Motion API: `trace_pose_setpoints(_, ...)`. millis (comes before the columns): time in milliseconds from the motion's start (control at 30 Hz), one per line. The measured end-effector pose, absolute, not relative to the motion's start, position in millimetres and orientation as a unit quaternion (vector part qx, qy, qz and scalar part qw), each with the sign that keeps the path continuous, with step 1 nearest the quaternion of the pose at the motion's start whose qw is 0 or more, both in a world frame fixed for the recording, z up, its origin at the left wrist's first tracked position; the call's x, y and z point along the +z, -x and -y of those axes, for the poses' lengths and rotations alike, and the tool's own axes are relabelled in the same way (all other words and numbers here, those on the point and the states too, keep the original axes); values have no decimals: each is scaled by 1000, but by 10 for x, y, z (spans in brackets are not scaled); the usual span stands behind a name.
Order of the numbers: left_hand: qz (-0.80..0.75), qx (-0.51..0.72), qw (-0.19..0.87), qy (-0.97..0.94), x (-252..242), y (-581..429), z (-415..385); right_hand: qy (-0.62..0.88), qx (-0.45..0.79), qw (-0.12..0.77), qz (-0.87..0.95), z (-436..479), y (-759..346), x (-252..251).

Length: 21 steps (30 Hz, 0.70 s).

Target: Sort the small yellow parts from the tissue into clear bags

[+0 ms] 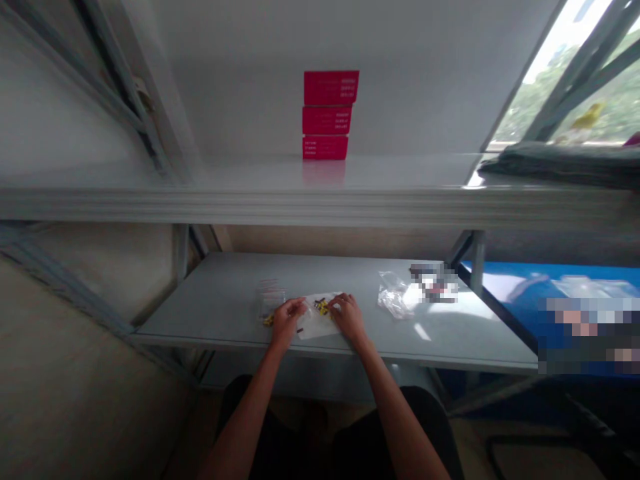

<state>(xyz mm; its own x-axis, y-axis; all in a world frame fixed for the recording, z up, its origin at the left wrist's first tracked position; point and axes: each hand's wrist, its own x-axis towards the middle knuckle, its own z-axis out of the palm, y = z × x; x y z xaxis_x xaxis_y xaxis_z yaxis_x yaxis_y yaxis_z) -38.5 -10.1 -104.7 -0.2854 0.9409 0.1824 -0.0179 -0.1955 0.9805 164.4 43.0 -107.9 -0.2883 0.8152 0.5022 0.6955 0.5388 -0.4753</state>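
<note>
On the grey tabletop lies a white sheet or flat bag (315, 327), with a small pile of yellow-and-black pieces (321, 307) on it. My right hand (349, 316) is at the pile's right side, its fingers drawn together at the pieces; whatever is between the fingertips is too small to make out. Across from it, my left hand (289, 316) is closed in a pinch at the sheet's left edge, and I cannot tell what it holds. A small dark piece (300, 330) rests near the left hand. More yellow pieces (269, 321) lie left of that hand, partly hidden.
Clear plastic packets (271, 297) lie behind my left hand. A crumpled clear plastic bag (395, 297) is to the right, beside a blurred-out patch. Above, a shelf (240, 203) spans the view, carrying three stacked red boxes (326, 121). A blue surface (505, 280) adjoins at right.
</note>
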Motion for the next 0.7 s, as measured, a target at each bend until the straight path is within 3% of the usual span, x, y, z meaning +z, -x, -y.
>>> trace_pose_setpoints(267, -522, 603, 365, -481, -1058, 383, 85, 460, 121, 363, 801, -440, -1646, -1060)
trace_pose_setpoints(500, -534, 569, 350, -519, -1030, 364, 95, 380, 205, 471, 769, -260, -1634, -860)
trace_pose_setpoints(700, -537, 541, 335, -554, -972, 340, 97, 310, 214, 435, 818, -172, -1579, -796)
